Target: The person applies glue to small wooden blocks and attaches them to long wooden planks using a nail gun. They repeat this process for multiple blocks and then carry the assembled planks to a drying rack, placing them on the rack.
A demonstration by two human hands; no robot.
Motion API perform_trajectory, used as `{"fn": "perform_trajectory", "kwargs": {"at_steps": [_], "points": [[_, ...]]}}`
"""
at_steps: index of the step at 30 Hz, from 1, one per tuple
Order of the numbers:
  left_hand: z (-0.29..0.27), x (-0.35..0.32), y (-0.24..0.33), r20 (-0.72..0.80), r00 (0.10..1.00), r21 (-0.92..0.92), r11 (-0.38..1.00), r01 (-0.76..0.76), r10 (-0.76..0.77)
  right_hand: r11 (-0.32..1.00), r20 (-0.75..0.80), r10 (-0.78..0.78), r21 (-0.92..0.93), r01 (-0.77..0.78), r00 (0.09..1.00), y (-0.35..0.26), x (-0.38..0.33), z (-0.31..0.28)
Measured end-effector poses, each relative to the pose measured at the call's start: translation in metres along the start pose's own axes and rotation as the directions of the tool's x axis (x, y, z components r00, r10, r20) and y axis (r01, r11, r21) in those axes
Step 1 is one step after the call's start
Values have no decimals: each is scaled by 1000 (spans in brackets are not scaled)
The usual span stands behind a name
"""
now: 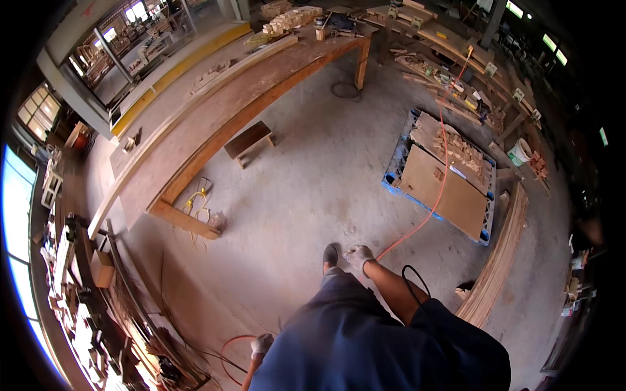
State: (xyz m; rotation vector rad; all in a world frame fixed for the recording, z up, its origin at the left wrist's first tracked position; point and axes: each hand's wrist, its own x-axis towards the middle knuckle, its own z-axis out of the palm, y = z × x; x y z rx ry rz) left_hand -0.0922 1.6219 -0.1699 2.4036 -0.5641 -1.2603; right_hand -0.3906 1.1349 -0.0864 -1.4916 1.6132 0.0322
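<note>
My right hand [358, 256], in a pale glove, is in front of my body above the concrete floor, just beside my shoe [331, 253]. Its fingers are curled in, and nothing shows in them. An orange air hose [417, 229] runs over the floor and passes behind this hand and forearm. Low at my left side is my left hand [263, 343], gloved too; its fingers are too small and hidden to read. A loop of orange hose [226, 345] appears close to it, and whether they touch I cannot tell.
A long wooden workbench [215, 124] with a long board stands ahead on the left, a low stool [250, 141] beside it. To the right lies a blue pallet [391, 179] carrying flat panels, near a stack of long boards [499, 260]. Racked timber [101, 267] lines the left.
</note>
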Motion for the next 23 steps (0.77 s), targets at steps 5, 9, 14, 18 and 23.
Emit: {"fn": "perform_trajectory", "kwargs": {"at_steps": [5,9,14,18,23], "points": [[2,54,25,48,991,-201,971,132,-125,987,-26,-158,27,159,987,-110,70,-52],[-34,120,119,23,984,-25,984,-175,176,967,-32,-244,63,245,969,-198,128,-106],[-90,166,261,90,995,-264,964,-18,43,819,-175,-449,312,481,877,-383,131,-225],[-113,263,260,146,915,70,919,-388,375,657,-528,-651,-35,753,545,-497,161,-378],[-116,376,253,283,956,573,784,-238,84,740,-786,-569,-360,568,244,-574,106,-582]]}}
